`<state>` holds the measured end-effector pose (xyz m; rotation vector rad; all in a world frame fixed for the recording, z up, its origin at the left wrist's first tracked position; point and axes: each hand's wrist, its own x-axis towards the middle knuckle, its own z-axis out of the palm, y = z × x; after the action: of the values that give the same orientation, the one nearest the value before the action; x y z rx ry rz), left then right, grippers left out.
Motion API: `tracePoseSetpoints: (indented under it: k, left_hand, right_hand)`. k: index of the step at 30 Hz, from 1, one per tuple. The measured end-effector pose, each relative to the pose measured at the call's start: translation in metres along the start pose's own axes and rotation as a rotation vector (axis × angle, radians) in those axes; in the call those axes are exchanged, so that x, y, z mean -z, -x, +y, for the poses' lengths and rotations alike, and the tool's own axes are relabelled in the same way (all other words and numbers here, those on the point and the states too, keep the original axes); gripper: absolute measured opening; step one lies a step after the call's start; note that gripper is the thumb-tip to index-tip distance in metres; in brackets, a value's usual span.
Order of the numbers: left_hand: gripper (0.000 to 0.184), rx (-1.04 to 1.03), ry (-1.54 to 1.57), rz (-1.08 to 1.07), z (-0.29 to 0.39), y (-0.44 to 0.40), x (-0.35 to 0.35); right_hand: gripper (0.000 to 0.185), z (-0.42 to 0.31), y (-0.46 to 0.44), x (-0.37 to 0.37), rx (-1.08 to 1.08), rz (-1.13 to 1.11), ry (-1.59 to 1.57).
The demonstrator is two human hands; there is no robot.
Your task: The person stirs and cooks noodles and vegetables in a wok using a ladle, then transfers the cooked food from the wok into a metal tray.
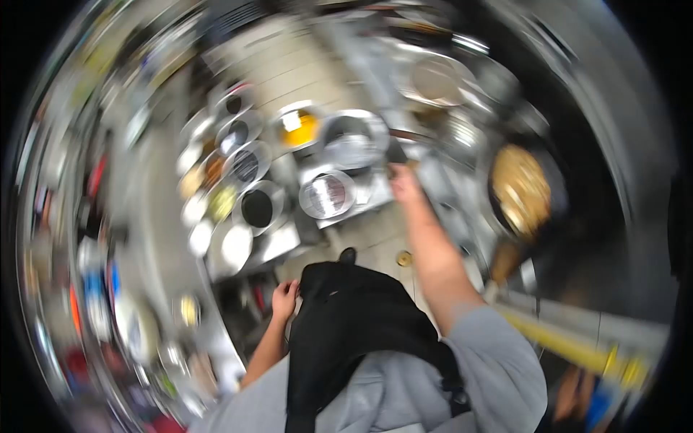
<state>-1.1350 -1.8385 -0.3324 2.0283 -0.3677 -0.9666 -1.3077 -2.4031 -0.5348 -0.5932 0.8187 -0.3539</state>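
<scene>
Motion blur smears the whole view. My right hand reaches forward with its fingers closed, beside the large metal pot. A dark shape runs up from these fingers, too blurred to name. My left hand hangs low by my black apron, its fingers loosely bent and apart, with nothing visible in them. Ahead stand a bowl of orange-yellow liquid and a round container with dark reddish contents. To the right, a wok holds a brown-golden mass of food.
Several metal containers with different contents crowd the counter at left. A pan sits far right on the metal stove area. A yellow bar runs along the lower right, near another person's blurred hand. Tiled floor shows below.
</scene>
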Motion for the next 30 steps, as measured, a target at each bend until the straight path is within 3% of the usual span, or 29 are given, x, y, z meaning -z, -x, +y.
tracePoseSetpoints:
  k: [1,2,3,5,6,7,8,9,11,13,15,17,18,19,21,22,24,25,26,27,29,30]
  left_hand:
    - [0.036,0.063,0.067,0.114,-0.028,0.008,0.015]
    - [0.039,0.089,0.013,0.228,-0.044,0.022,0.028]
    - [0.042,0.133,-0.046,0.331,-0.055,0.038,0.038]
    - [0.045,0.194,-0.218,0.721,-0.068,0.072,0.055]
    - [0.043,0.230,-0.150,0.933,-0.074,0.086,0.065]
    - [0.042,0.247,-0.089,1.129,-0.082,0.097,0.073]
    - [0.039,0.284,-0.038,1.321,-0.099,0.107,0.086]
    - [0.037,0.313,0.008,1.495,-0.116,0.116,0.097]
    - [0.031,0.478,0.004,1.696,-0.134,0.137,0.128]
    - [0.029,0.470,-0.108,1.775,-0.154,0.146,0.147]
    - [0.034,0.563,-0.108,1.721,-0.157,0.162,0.164]
    - [0.055,0.987,0.614,1.996,-0.155,0.169,0.177]
    - [0.078,1.073,0.785,1.989,-0.140,0.180,0.175]
    - [0.085,1.070,0.855,2.052,-0.176,0.188,0.172]
    - [0.087,0.857,1.184,2.130,-0.203,0.210,0.173]
    - [0.079,0.915,1.077,1.875,-0.237,0.225,0.178]
    - [0.074,0.742,1.041,1.682,-0.243,0.212,0.193]
    - [0.072,0.661,1.051,1.615,-0.237,0.198,0.200]
    - [0.070,0.588,1.058,1.543,-0.231,0.181,0.206]
    - [0.068,0.531,1.056,1.480,-0.220,0.165,0.210]
    - [0.064,0.436,1.035,1.323,-0.200,0.128,0.207]
    - [0.062,0.401,1.018,1.236,-0.189,0.110,0.202]
  right_hand:
    - [0.047,0.000,0.016,-0.022,0.204,-0.063,-0.003]
    - [0.060,-0.018,0.048,-0.053,0.181,0.117,0.011]
    - [0.066,-0.031,0.055,-0.065,0.228,0.219,0.327]
    - [0.056,-0.066,0.044,-0.073,-0.013,0.383,-0.246]
    - [0.042,-0.072,0.035,-0.039,-0.015,0.206,-0.496]
    - [0.031,-0.086,0.046,-0.048,0.056,0.352,-0.297]
    - [0.037,-0.092,0.062,-0.075,0.267,0.700,-0.097]
    - [0.042,-0.095,0.092,-0.107,0.366,0.801,-0.110]
    - [0.046,-0.099,0.112,-0.103,0.425,0.639,-0.132]
    - [0.050,-0.101,0.127,-0.100,0.442,0.484,-0.151]
    - [0.051,-0.098,0.142,-0.111,0.451,0.587,-0.061]
    - [0.051,-0.093,0.160,-0.112,0.469,0.697,0.018]
    - [0.050,-0.092,0.170,-0.108,0.534,0.694,0.030]
    - [0.048,-0.089,0.183,-0.107,0.603,0.697,0.036]
    - [0.043,-0.082,0.220,-0.123,0.640,0.783,0.139]
    - [0.039,-0.082,0.236,-0.126,0.694,0.805,0.205]
    - [0.027,-0.081,0.266,-0.126,0.761,0.537,0.062]
    - [0.024,-0.080,0.281,-0.125,0.692,0.427,-0.021]
    - [0.022,-0.076,0.282,-0.089,0.430,0.295,-0.307]
    - [0.019,-0.072,0.291,-0.080,0.347,0.066,-0.323]
    - [0.026,-0.092,0.330,-0.144,0.382,0.269,-0.179]
    - [0.023,-0.086,0.310,-0.082,0.395,0.271,-0.236]
